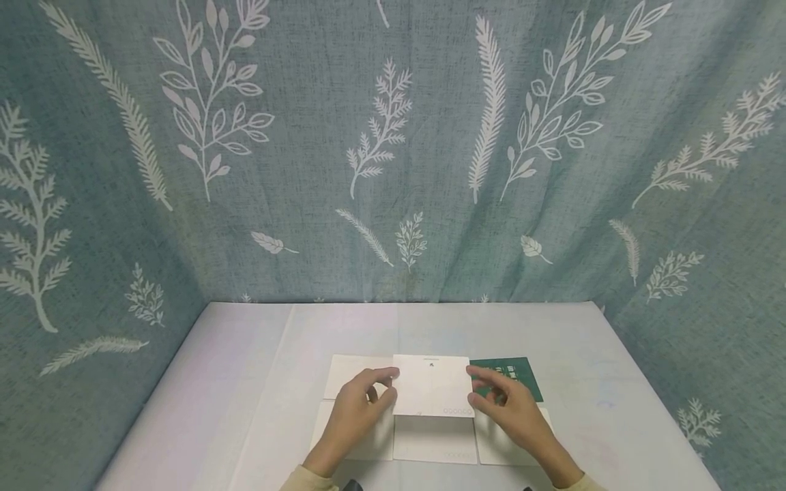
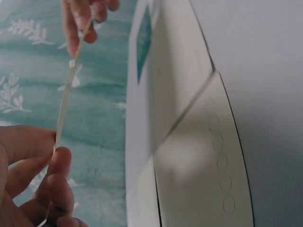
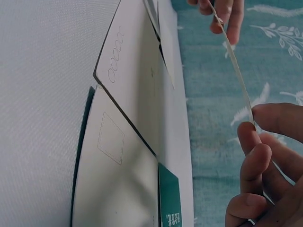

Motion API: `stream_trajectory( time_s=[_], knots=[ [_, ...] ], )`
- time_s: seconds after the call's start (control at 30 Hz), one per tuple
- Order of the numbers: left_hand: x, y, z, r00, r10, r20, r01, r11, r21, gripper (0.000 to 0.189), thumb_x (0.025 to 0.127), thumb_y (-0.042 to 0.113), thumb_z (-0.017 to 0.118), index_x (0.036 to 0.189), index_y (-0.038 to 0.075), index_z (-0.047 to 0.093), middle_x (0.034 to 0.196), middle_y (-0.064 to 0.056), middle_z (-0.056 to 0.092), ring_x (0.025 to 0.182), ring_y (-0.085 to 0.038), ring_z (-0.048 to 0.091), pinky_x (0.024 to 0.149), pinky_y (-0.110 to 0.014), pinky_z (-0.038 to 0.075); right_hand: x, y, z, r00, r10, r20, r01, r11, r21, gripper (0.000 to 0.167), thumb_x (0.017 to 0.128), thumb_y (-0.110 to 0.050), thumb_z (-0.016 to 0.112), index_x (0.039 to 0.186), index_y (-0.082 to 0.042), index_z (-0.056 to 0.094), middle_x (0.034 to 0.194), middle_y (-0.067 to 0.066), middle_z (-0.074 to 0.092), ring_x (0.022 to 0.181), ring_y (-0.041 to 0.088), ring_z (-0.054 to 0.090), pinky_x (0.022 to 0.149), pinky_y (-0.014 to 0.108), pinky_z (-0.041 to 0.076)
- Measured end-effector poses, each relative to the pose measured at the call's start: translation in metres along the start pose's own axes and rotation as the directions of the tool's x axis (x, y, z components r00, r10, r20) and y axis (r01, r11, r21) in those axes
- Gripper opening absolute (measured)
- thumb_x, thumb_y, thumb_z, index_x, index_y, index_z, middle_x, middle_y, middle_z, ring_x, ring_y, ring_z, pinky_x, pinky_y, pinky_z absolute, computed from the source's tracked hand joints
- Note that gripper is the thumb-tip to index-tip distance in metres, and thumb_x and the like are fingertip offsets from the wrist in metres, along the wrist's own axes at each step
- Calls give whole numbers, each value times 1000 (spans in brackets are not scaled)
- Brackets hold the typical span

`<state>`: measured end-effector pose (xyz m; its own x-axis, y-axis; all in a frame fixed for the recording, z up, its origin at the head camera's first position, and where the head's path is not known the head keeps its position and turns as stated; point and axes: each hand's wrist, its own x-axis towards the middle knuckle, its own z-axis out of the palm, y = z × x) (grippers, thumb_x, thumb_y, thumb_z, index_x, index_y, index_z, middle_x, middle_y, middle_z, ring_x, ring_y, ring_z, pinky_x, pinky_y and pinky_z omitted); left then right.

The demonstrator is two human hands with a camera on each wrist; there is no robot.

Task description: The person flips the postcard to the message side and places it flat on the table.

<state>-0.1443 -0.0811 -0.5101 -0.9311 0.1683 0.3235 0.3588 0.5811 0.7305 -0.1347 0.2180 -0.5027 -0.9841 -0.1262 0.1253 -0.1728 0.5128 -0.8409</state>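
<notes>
A white postcard (image 1: 432, 385) with a row of small printed circles is raised above the table between both hands. My left hand (image 1: 362, 404) pinches its left edge between thumb and fingers, and my right hand (image 1: 505, 404) pinches the right edge the same way. Both wrist views show the postcard nearly edge-on as a thin strip. Beneath it lies another white postcard (image 1: 434, 442), also marked with circles. To the right, partly behind my right hand, is a green card (image 1: 520, 375) with pale lettering.
More white cards lie flat around the middle: an upper left card (image 1: 351, 372), a lower left card (image 1: 376, 447) and a lower right card (image 1: 499, 449). They rest on a white-covered table (image 1: 245, 382). A blue-green leaf-patterned curtain (image 1: 430, 204) encloses the back and sides.
</notes>
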Motion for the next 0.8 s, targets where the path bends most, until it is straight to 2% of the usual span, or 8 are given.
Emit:
stream_trajectory(
  time_s=[0.13,0.3,0.5,0.8],
  knots=[
    [1,3,0,998,60,-22,-57,991,121,32,90,14,73,122,19,72,95,12,67,67,-1,49,57,-20,44,0,0,-1,1000,-1,7,1,1000,9,44,90,-26,78,132,-21,67,104,-4,71,73,12,56,63,26,47],
    [5,6,-2,995,101,-26,-94,977,192,32,90,16,72,121,19,73,95,13,66,66,-1,47,54,-19,42,0,0,-3,999,-31,9,31,1000,3,44,91,-26,77,132,-19,67,104,-2,71,72,12,56,62,25,47],
    [12,10,-3,991,129,-33,-117,962,246,30,90,18,73,120,20,74,95,13,67,68,-4,50,55,-19,41,4,0,-6,998,-54,-9,54,998,-33,46,89,-28,79,133,-24,66,105,-3,72,69,11,56,58,25,45],
    [23,15,-3,987,160,-14,-150,952,268,30,90,17,74,120,16,73,96,10,68,70,-9,53,55,-19,40,13,-4,-12,991,-125,-41,122,990,-76,45,89,-19,80,132,-19,67,102,-3,71,68,9,56,57,25,45]
  ],
)
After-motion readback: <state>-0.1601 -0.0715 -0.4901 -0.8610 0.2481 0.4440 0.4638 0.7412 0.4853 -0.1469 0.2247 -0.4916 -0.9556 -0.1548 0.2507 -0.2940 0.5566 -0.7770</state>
